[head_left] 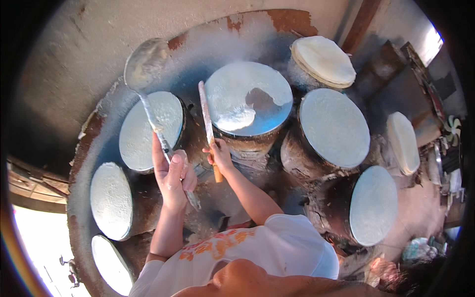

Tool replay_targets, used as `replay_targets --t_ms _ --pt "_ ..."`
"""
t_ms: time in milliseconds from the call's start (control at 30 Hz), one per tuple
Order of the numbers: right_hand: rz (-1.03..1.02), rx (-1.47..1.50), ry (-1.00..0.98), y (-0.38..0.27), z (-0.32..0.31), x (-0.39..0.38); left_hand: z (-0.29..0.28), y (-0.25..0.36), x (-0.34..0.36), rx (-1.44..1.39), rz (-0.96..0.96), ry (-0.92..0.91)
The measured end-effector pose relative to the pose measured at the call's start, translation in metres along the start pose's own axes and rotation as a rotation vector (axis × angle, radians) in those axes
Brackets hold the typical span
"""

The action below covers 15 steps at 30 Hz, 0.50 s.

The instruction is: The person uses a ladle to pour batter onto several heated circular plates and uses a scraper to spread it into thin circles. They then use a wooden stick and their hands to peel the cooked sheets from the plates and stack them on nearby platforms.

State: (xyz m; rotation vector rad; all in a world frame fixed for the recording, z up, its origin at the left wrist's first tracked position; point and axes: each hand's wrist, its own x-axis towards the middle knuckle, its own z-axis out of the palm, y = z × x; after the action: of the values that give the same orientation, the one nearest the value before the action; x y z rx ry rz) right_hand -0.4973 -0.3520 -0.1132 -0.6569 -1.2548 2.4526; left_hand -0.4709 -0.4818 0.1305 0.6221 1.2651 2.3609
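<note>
Head view, looking straight down over my own shoulders.

Left hand [170, 180]: fingers clenched around the handle of a long metal ladle [148, 94]. The handle runs up and slightly left from the grip; its long axis points away from me, and the shallow bowl hangs beyond the fingers, past the far left rim of the nearest steamer drum [148, 129]. I cannot tell whether the bowl carries batter. The lower end of the handle sticks out below the palm toward my chest.

Right hand [219, 154]: fingers grasping the wooden grip of a flat stick [207, 119]. The stick stands nearly in line with the ladle handle, rising straight ahead of the fingers, its tip beside the left edge of the centre drum [249, 96]. This hand is the nearer one to that drum.

Centre drum, just ahead and right of the right fingers: cloth top with a thin white batter layer spread unevenly, a dark bare patch near the middle.

Left of the left fingers: two more drums [111, 200], tops white and evenly covered.

Right of the right fingers, further off: three drums [334, 126] with pale sheets on top.

Far right, beyond those: a stack of finished round sheets [322, 60] on its own stand.
</note>
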Motion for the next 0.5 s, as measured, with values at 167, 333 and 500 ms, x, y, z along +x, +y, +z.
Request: replay_targets --t_ms 167,333,500 --pt "-0.015 0.264 0.229 -0.004 -0.008 -0.056 -0.025 0.036 0.016 0.149 -0.006 0.004" --pt "-0.053 0.278 0.376 -0.015 -0.029 -0.097 -0.059 0.035 0.002 0.134 0.006 -0.074" --pt "-0.229 0.176 0.586 -0.056 -0.051 -0.076 -0.063 0.037 -0.008 0.19 -0.036 -0.041"
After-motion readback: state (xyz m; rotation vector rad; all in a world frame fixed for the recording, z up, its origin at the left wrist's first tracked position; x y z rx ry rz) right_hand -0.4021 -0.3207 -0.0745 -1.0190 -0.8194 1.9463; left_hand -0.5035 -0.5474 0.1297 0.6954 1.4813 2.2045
